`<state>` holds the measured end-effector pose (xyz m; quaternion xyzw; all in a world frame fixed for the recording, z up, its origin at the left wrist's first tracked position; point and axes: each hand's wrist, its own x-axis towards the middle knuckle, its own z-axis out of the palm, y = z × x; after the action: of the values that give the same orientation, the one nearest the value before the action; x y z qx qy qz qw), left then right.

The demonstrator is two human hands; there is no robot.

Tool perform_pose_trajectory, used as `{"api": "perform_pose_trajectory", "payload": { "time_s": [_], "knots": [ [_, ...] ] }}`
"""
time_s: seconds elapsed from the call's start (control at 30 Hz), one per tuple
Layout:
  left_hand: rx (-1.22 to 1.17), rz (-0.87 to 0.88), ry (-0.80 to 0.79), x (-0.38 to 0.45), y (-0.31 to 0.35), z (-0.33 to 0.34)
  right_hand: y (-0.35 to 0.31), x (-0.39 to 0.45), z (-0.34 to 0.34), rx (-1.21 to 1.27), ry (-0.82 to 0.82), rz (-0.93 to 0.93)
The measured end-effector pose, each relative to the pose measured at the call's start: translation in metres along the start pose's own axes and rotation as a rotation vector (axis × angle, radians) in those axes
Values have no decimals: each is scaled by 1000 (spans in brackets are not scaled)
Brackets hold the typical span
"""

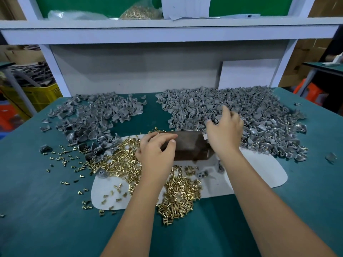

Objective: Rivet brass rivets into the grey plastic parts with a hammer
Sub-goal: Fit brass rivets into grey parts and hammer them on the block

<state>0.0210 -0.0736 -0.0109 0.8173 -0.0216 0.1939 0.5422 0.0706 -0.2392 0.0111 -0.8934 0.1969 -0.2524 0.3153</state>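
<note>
Rivets [178, 197] lie in a loose brass heap at lower centre of the frame, spilling off the white pad [259, 175] onto the green surface [55, 210]. Grey parts sit in two piles across the upper middle: a thinner one at left [92, 115] and a thick one at right [259, 112]. My left hand [157, 151] rests on the near-left end of the dark block [189, 145] in the centre, fingers curled over its edge. My right hand [224, 130] reaches into the right pile, fingers spread and not closed on anything I can make out. I see no hammer. To do this well, I should pick one single part, turn it hole-up, and seat it flat on the block before taking a rivet.
</note>
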Motion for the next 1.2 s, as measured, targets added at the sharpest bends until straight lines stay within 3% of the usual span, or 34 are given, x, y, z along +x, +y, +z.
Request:
{"api": "perform_pose_trajectory", "payload": {
  "time_s": [0.13, 0.23, 0.4, 0.57, 1.0, 1.1, 1.2],
  "knots": [
    [105, 34, 12, 5, -6, -3, -13, -31, 4, -26, 51, -261],
    [330, 1, 79, 12, -11, -17, -27, -64, 5, -4, 29, -533],
    [685, -240, 176, 16, -28, -55, -35, -116, 7, 35, -289, -863],
    [752, -348, 82, 9, -32, -63, -30, -136, 15, -201, -478, -917],
    [710, -182, 234, 10, -39, -60, -32, -132, 4, -21, -548, -835],
    [593, -101, 292, 11, -36, -59, -32, -131, 2, 22, -553, -834],
    [320, 48, 312, 11, -27, -51, -32, -128, 3, 48, -500, -851]
  ]
}}
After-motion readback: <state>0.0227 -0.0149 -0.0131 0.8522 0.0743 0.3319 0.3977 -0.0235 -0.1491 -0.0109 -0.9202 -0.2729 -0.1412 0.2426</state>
